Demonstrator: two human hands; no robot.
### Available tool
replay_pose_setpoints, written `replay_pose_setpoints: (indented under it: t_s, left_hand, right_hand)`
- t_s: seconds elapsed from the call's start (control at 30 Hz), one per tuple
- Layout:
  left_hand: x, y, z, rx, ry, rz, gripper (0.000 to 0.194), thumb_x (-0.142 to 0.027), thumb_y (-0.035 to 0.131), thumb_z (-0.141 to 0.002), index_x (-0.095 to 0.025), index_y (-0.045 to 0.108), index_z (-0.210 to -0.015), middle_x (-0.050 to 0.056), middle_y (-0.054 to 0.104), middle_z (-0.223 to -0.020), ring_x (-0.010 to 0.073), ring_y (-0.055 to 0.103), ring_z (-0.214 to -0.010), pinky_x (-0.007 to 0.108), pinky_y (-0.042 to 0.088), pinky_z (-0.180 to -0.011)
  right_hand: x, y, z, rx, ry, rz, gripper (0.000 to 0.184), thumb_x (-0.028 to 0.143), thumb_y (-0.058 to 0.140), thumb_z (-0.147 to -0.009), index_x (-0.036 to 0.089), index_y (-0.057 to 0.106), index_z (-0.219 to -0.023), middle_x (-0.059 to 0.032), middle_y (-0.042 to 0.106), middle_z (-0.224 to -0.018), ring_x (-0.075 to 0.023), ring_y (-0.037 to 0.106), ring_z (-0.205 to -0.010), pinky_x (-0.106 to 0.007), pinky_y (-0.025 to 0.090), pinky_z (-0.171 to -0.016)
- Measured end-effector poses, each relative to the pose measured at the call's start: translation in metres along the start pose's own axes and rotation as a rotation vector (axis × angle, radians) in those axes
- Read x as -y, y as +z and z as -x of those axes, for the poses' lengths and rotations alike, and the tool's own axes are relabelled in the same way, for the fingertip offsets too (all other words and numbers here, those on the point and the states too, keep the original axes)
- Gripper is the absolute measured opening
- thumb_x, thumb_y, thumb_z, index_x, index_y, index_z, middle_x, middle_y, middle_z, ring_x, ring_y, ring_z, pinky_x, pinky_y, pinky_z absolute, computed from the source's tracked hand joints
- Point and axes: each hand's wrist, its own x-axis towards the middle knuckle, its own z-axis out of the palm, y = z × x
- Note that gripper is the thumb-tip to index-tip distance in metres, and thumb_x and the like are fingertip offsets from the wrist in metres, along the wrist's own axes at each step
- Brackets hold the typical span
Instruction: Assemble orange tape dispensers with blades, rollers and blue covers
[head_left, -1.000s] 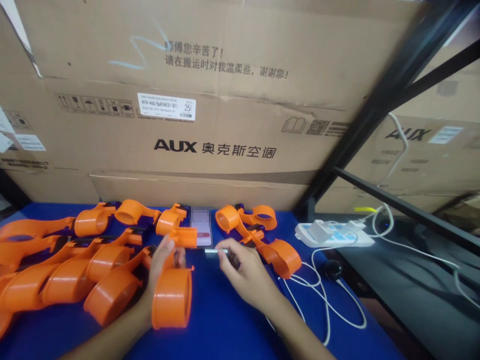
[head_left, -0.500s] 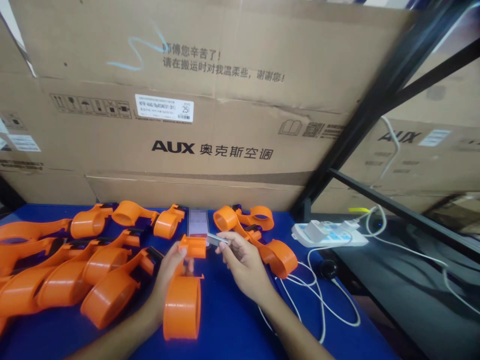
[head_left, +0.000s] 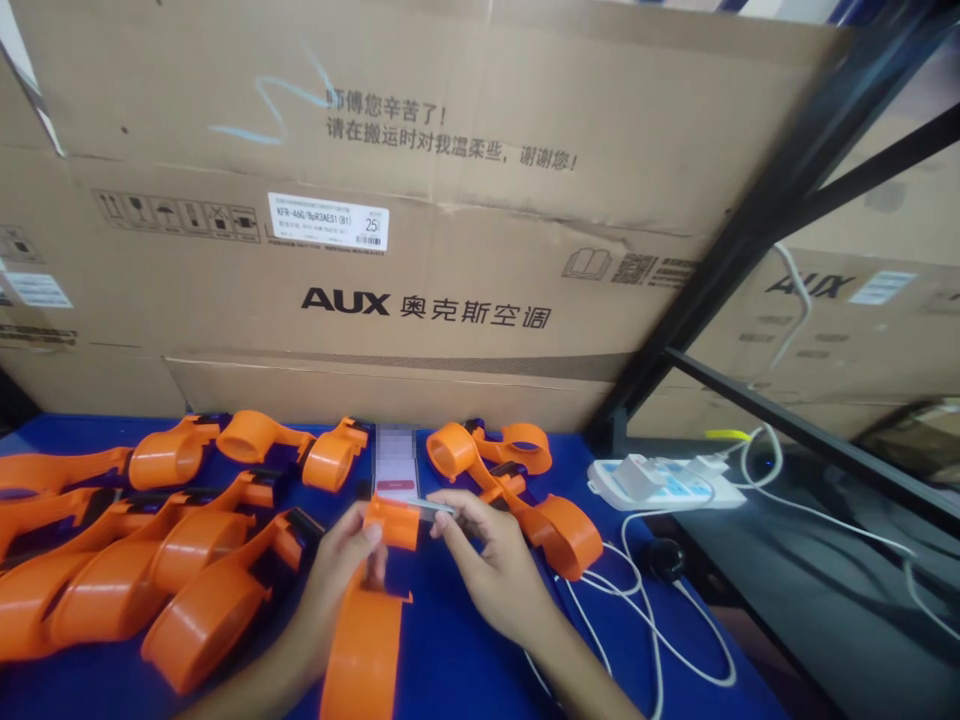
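Note:
My left hand (head_left: 345, 550) is closed around the upper part of an orange plastic tape dispenser (head_left: 366, 655), whose wide ring hangs below the fingers. Between the fingers and thumb of my right hand (head_left: 495, 565) is a thin, flat metal strip (head_left: 436, 506). Its left end meets the top edge of the dispenser's head; whether it is seated there cannot be made out. Just behind both hands lies a phone (head_left: 395, 465) with its screen lit and partly blurred.
Several more orange tape dispensers (head_left: 206, 625) lie on the blue table (head_left: 457, 665) at left, others (head_left: 566, 535) at right. A white power strip (head_left: 664, 482) with cables (head_left: 656, 620) is at right, beside a black rack frame (head_left: 697, 270). A large cardboard box (head_left: 420, 220) stands behind.
The metal strip has come left and now meets the dispenser's head. Both hands sit slightly lower in view, and the camera has shifted a little.

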Motion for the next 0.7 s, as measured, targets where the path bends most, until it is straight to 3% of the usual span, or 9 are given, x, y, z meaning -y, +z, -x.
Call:
replay_pose_setpoints:
  t_s: [0.17, 0.27, 0.37, 0.5, 0.6, 0.7]
  left_hand:
    - [-0.001, 0.01, 0.013, 0.011, -0.006, -0.027, 0.039, -0.055, 0.076, -0.08, -0.018, 0.067, -0.09, -0.003, 0.058, -0.06, 0.0105, 0.048, -0.048, 0.023, 0.039, -0.05]
    - [-0.002, 0.009, 0.012, -0.052, 0.017, -0.002, 0.037, -0.054, 0.077, -0.08, -0.019, 0.065, -0.083, -0.001, 0.06, -0.062, 0.0124, 0.05, -0.052, 0.024, 0.04, -0.052]
    - [0.0, 0.003, 0.003, -0.12, 0.045, 0.022, 0.038, -0.055, 0.076, -0.079, -0.019, 0.064, -0.076, 0.0, 0.06, -0.063, 0.0143, 0.052, -0.055, 0.025, 0.042, -0.055]
    - [0.002, -0.005, -0.008, -0.108, 0.038, -0.023, 0.037, -0.054, 0.078, -0.078, -0.019, 0.066, -0.082, -0.001, 0.06, -0.061, 0.0141, 0.051, -0.053, 0.025, 0.04, -0.054]
    - [0.0, -0.005, -0.008, -0.097, 0.044, -0.031, 0.038, -0.055, 0.077, -0.078, -0.019, 0.067, -0.084, 0.0, 0.061, -0.062, 0.0143, 0.052, -0.054, 0.025, 0.04, -0.055]
    - [-0.005, -0.001, -0.004, -0.1, 0.043, -0.027, 0.039, -0.056, 0.078, -0.077, -0.018, 0.068, -0.082, 0.0, 0.061, -0.061, 0.015, 0.052, -0.054, 0.026, 0.041, -0.056]
  right_hand:
    - [0.002, 0.009, 0.005, 0.005, 0.012, 0.02, 0.023, 0.034, 0.057, -0.103, 0.023, 0.072, -0.116, -0.0017, 0.075, -0.09, -0.0173, 0.068, -0.077, -0.029, 0.053, -0.073]
    - [0.0, 0.013, 0.007, -0.102, 0.078, -0.011, 0.028, 0.037, 0.061, -0.1, 0.023, 0.069, -0.123, -0.0021, 0.074, -0.089, -0.0183, 0.068, -0.076, -0.028, 0.054, -0.07]
    - [0.002, 0.013, 0.009, -0.192, 0.121, -0.057, 0.028, 0.038, 0.063, -0.099, 0.024, 0.07, -0.122, -0.0051, 0.077, -0.102, -0.0214, 0.072, -0.092, -0.031, 0.055, -0.083]
    - [0.007, 0.015, 0.011, -0.141, 0.092, -0.084, 0.027, 0.038, 0.063, -0.099, 0.026, 0.073, -0.122, -0.006, 0.076, -0.11, -0.0229, 0.071, -0.103, -0.034, 0.053, -0.095]
    - [0.006, 0.018, 0.012, -0.132, 0.132, -0.136, 0.032, 0.04, 0.064, -0.099, 0.026, 0.072, -0.127, -0.0058, 0.075, -0.104, -0.0223, 0.07, -0.097, -0.035, 0.053, -0.093]
    - [0.004, 0.02, 0.011, -0.115, 0.213, -0.241, 0.038, 0.046, 0.064, -0.097, 0.023, 0.072, -0.125, -0.0045, 0.07, -0.091, -0.0192, 0.066, -0.08, -0.033, 0.055, -0.078]
